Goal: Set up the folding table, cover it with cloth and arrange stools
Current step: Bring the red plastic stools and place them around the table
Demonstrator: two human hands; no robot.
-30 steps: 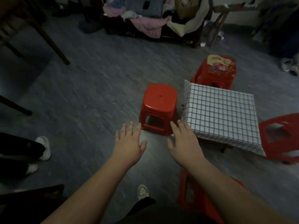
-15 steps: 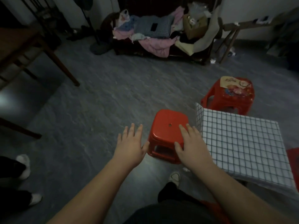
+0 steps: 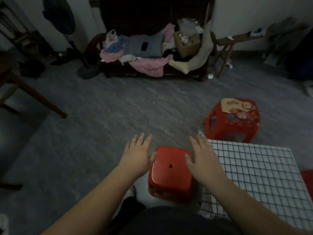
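A plain red plastic stool [image 3: 171, 177] stands on the grey floor right in front of me, close to the left edge of the low table covered by a white cloth with a black grid [image 3: 254, 175]. My left hand [image 3: 137, 156] hovers at the stool's left side with fingers straight and spread. My right hand [image 3: 203, 160] is held flat over the stool's right side, fingers straight. Neither hand holds anything. A second red stool with a flowered top [image 3: 235, 116] stands beyond the table's far corner. A sliver of another red stool [image 3: 307, 177] shows at the right edge.
A dark bench piled with clothes and a cardboard box [image 3: 152, 53] lines the far wall. A wooden table leg [image 3: 39, 97] slants in at the left, and a fan base [image 3: 88, 72] stands near the bench. A narrow wooden bench [image 3: 237, 41] is at the back right.
The view has closed in on the plain red stool, which now lies between my two hands; a second ago it stood ahead of them. Both hands stayed flat and empty.
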